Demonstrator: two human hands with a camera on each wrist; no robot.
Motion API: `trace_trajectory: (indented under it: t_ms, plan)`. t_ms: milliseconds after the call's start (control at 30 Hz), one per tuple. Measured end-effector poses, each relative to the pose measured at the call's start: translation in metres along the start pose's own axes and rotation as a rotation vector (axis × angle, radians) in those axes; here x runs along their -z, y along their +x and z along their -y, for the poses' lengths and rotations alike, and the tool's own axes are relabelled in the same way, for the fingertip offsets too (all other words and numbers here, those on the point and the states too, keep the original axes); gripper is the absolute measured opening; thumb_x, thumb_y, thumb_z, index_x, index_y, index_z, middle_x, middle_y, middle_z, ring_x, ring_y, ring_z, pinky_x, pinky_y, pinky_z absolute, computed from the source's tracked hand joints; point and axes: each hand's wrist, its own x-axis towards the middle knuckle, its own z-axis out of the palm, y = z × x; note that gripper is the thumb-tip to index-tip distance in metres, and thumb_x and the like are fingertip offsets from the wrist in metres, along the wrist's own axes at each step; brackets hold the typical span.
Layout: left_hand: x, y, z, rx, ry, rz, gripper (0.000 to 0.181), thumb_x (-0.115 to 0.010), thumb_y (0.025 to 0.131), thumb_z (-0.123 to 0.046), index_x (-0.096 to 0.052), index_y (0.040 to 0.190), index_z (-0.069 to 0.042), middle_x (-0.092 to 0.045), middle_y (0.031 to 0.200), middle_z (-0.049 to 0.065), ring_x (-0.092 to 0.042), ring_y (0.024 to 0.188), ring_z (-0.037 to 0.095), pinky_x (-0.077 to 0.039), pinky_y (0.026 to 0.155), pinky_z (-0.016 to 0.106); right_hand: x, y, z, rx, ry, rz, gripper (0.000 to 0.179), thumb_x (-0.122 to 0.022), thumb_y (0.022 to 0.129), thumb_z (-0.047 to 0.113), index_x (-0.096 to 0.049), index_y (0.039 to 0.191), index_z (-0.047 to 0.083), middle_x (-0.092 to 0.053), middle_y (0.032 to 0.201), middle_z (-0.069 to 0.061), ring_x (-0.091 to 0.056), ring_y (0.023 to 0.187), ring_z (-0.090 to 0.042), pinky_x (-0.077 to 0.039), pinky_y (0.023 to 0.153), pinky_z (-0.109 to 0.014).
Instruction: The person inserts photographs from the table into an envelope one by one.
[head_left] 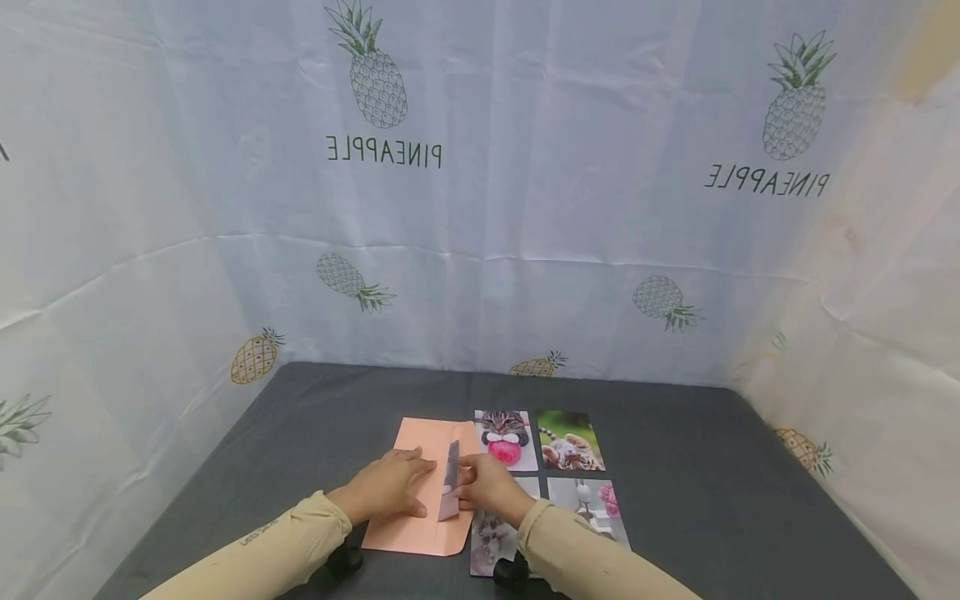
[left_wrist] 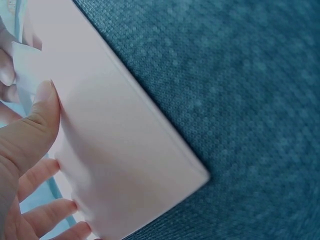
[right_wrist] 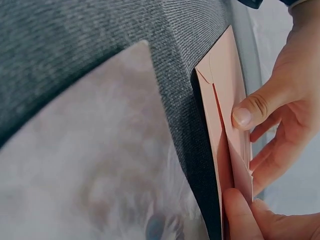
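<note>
A salmon-pink envelope (head_left: 408,533) lies on the dark cloth, its long opening facing right. My left hand (head_left: 390,483) rests on it with fingers spread; its thumb (right_wrist: 243,116) presses the envelope close to the opening. At that opening my right hand (head_left: 491,485) pinches a photo card (head_left: 448,492), which stands tilted up, its lower part inside the envelope. In the right wrist view, the card's pale back (right_wrist: 241,167) shows between the envelope's two sides. The picture on the card is mostly turned away.
Right of the envelope lie several photo cards: a cat with a pink ball (head_left: 504,437), a tiger cub (head_left: 570,442), a grey one with pink flowers (head_left: 588,504), and a blurry furry one (head_left: 491,546) partly under my right arm. Pineapple-print curtains (head_left: 480,200) enclose the table (head_left: 690,467).
</note>
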Motion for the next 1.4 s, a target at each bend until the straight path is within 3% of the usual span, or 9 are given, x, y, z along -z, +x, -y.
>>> trace_trajectory:
  t_ms: [200, 633, 1100, 1400]
  plan:
    - [-0.0011, 0.0011, 0.0005, -0.007, 0.007, 0.000, 0.067, -0.084, 0.070, -0.036, -0.062, 0.128, -0.010, -0.051, 0.141, 0.020, -0.046, 0.131, 0.039, -0.042, 0.101, 0.057, -0.0019, 0.0012, 0.0022, -0.010, -0.053, -0.030, 0.051, -0.067, 0.077, -0.017, -0.054, 0.126, -0.010, -0.056, 0.074, -0.008, -0.060, 0.060, -0.014, -0.058, 0.057, -0.031]
    - [-0.0024, 0.0009, 0.0007, -0.017, 0.007, -0.010, 0.068, -0.084, 0.070, -0.036, -0.062, 0.128, -0.010, -0.051, 0.140, 0.021, -0.046, 0.131, 0.039, -0.042, 0.101, 0.056, -0.0049, 0.0043, 0.0019, -0.062, 0.029, 0.002, 0.050, -0.067, 0.078, -0.016, -0.053, 0.127, -0.012, -0.056, 0.070, -0.009, -0.062, 0.052, -0.014, -0.057, 0.054, -0.032]
    - [-0.0027, 0.0006, 0.0017, -0.022, -0.003, -0.017, 0.067, -0.085, 0.069, -0.035, -0.063, 0.127, -0.009, -0.052, 0.139, 0.022, -0.047, 0.130, 0.040, -0.042, 0.099, 0.058, -0.0067, 0.0038, 0.0049, -0.060, -0.024, -0.007, 0.059, -0.070, 0.075, -0.017, -0.051, 0.131, -0.008, -0.058, 0.069, -0.009, -0.060, 0.049, -0.013, -0.055, 0.050, -0.030]
    - [-0.0003, -0.0001, 0.0008, -0.013, -0.004, -0.014, 0.066, -0.084, 0.070, -0.035, -0.063, 0.127, -0.010, -0.052, 0.140, 0.021, -0.047, 0.130, 0.039, -0.043, 0.099, 0.057, -0.0090, 0.0057, 0.0067, -0.067, -0.082, -0.005, 0.055, -0.072, 0.077, -0.012, -0.053, 0.128, -0.009, -0.060, 0.064, -0.008, -0.058, 0.044, -0.011, -0.054, 0.046, -0.027]
